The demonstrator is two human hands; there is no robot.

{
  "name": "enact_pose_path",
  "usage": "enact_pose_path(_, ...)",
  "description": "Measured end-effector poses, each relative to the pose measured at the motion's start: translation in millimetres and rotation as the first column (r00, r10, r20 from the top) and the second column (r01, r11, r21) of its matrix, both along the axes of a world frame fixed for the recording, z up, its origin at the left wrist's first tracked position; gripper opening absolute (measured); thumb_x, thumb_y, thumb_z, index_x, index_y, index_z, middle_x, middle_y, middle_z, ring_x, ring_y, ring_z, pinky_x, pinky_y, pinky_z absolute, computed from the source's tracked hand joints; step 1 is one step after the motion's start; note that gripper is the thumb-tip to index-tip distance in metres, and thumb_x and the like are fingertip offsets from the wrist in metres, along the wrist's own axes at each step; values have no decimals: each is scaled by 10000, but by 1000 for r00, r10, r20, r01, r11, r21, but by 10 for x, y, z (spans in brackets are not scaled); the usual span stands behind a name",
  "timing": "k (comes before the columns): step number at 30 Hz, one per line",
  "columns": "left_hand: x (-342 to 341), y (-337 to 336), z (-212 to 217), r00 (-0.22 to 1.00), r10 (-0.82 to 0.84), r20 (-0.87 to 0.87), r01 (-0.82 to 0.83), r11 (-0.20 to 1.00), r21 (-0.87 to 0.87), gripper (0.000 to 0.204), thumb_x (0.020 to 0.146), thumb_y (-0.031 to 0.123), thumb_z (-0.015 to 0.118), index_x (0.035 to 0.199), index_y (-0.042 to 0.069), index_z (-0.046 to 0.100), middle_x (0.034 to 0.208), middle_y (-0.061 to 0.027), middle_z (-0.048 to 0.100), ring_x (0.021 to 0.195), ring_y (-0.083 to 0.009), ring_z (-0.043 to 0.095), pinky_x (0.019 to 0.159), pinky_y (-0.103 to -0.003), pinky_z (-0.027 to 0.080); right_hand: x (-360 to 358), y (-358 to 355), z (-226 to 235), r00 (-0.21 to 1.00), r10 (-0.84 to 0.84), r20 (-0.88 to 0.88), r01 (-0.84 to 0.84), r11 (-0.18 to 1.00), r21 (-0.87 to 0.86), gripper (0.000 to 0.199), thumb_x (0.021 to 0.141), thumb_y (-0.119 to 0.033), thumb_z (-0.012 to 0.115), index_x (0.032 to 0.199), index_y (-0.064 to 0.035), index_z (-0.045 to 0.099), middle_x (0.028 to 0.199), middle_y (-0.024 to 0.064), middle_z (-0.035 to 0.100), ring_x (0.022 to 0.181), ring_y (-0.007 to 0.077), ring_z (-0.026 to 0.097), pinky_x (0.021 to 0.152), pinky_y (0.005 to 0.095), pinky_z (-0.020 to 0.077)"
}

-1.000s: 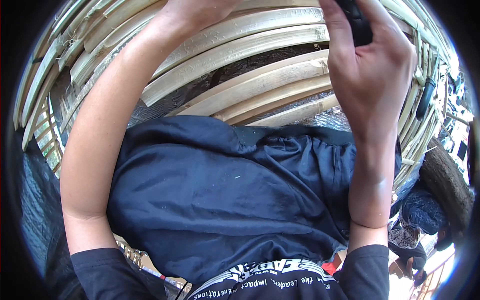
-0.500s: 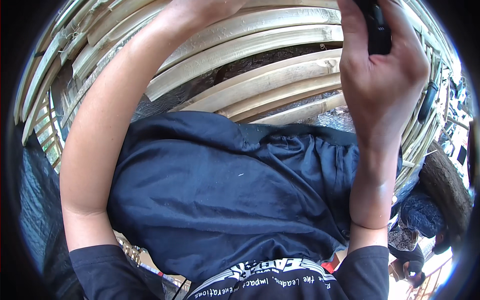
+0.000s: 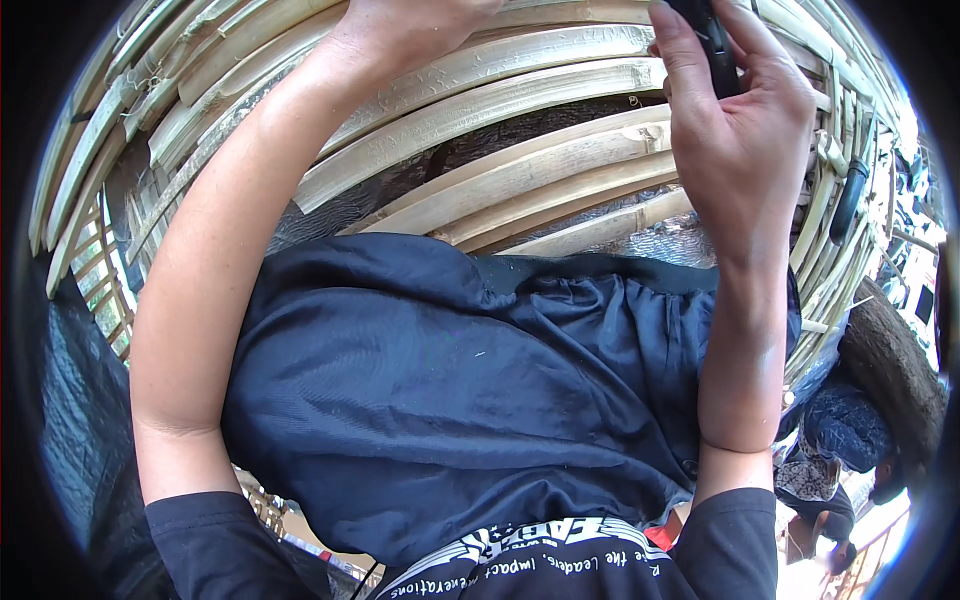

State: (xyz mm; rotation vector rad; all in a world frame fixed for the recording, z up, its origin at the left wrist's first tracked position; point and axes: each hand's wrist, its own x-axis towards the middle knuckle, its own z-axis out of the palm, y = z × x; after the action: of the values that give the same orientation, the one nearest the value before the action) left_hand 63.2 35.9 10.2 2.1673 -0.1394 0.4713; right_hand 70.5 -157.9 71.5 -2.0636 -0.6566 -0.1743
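My right hand [image 3: 745,130] is raised at the upper right, fingers wrapped around a black handle [image 3: 712,45] that runs out of the top of the picture. My left hand [image 3: 405,25] reaches up at the top middle, mostly cut off by the frame edge, resting against the split bamboo strips [image 3: 520,100]. What its fingers hold cannot be seen. Both forearms come up past my dark blue clothing [image 3: 450,380].
Curved pale bamboo slats [image 3: 560,190] form a woven wall or large basket frame across the top and down both sides. Black sheeting [image 3: 75,400] hangs at the left. A person in dark patterned clothing [image 3: 850,430] sits at the lower right beside a log [image 3: 895,370].
My right hand with the black handle has shifted slightly right and upward. The left arm has stayed where it was.
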Motion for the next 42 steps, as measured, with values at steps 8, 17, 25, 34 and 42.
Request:
enact_pose_path(8,-13,20,17,1000,-11,-25,11,1000,-15,106,856,60,759,928,-18,756,864,-105,742,759,-153,693,709,-288,563,-76,-13,59,998,22,65,-6,972,-233,440,958,-9,636,1379,98,565,890,87,708,702,67,572,630,222,469)
enact_pose_path(17,-6,-5,73,995,5,-96,-6,1000,-12,140,870,97,770,950,-16,760,874,-96,739,770,-143,681,714,-287,558,-127,24,76,999,1,39,8,973,-232,457,961,-9,620,1400,90,547,897,93,712,683,62,568,595,220,453)
enact_pose_path(25,21,32,-10,987,-77,-143,40,968,-250,116,887,73,768,938,-31,760,842,-42,725,759,-100,633,700,-272,526,-167,65,53,992,19,126,9,977,-214,457,955,-8,623,1396,88,553,841,89,696,644,65,551,574,228,439)
enact_pose_path(34,19,-21,108,974,16,-228,-42,993,-112,78,881,76,772,873,-2,767,813,-53,719,738,-105,630,679,-278,518,90,-96,-145,978,164,129,-166,986,4,469,950,11,630,1403,97,542,853,125,720,641,97,598,555,243,456)
enact_pose_path(42,13,22,49,989,4,-145,-15,997,-72,81,872,86,782,863,6,768,784,-52,703,695,-116,612,659,-281,507,81,-91,-44,937,196,290,-174,980,-97,461,933,29,623,1385,95,559,859,149,737,634,129,653,549,240,479)
